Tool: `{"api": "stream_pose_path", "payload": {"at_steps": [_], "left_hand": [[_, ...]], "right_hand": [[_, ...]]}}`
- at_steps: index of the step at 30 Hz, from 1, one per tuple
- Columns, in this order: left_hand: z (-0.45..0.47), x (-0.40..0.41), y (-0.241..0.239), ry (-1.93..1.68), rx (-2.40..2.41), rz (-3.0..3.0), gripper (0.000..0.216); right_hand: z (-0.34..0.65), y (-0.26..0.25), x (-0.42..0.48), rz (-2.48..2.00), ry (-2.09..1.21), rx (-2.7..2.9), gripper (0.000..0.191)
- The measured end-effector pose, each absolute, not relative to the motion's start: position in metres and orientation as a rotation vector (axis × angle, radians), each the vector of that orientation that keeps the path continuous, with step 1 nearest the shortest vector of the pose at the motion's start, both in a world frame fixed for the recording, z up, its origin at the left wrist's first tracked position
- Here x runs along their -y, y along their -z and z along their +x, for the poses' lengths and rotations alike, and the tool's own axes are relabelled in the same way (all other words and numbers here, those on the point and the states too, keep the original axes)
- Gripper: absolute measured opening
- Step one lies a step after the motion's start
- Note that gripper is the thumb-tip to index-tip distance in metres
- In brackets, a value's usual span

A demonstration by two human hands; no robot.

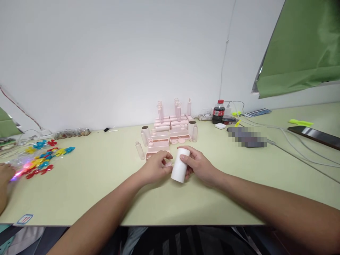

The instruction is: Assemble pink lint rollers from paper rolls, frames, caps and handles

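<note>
My right hand (203, 165) is wrapped round a white cardboard tube (180, 168), holding it tilted above the table in front of me. Just left of the tube, my left hand (156, 167) has its fingers and thumb curled round a small pale pink piece (167, 164), mostly hidden. Behind my hands stand pink boxes or trays (160, 142), with round pink parts (178, 141) in one. Two more white tubes (192, 128) stand at the sides, near clear bottles (140, 150). Slim pink bottles with ring-shaped tops (160, 113) rise at the back.
At the left, another person's hand (5, 173) is by red, blue and yellow plastic pieces (42, 161) and a glowing light. A cola bottle (218, 112), a white case (220, 126), cables and a phone (316, 136) lie to the right. The white wall is behind.
</note>
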State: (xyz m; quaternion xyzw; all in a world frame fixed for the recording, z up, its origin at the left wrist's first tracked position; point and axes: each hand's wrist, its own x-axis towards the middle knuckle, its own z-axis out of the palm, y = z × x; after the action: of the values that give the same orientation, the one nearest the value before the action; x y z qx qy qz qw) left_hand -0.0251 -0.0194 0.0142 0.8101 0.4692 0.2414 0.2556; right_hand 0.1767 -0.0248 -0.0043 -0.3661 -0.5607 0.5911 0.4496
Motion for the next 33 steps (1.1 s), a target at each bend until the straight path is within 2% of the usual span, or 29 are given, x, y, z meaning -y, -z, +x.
{"api": "stream_pose_path", "payload": {"at_steps": [9, 15, 26, 33], "left_hand": [[-0.028, 0.015, -0.01, -0.699, -1.359, 2.23, 0.033], [-0.026, 0.015, -0.013, -0.801, -1.367, 2.124, 0.026], [-0.023, 0.01, -0.019, -1.355, -1.002, 1.703, 0.042], [-0.02, 0.019, -0.018, -1.398, -0.981, 1.95, 0.034]], "right_hand": [[0.175, 0.003, 0.025, -0.888, -1.469, 1.39, 0.04], [0.175, 0.003, 0.026, -0.903, -1.476, 1.366, 0.038], [0.182, -0.014, 0.018, -0.853, -1.43, 0.893, 0.005], [0.181, -0.014, 0.02, -0.768, -1.502, 0.917, 0.008]]}}
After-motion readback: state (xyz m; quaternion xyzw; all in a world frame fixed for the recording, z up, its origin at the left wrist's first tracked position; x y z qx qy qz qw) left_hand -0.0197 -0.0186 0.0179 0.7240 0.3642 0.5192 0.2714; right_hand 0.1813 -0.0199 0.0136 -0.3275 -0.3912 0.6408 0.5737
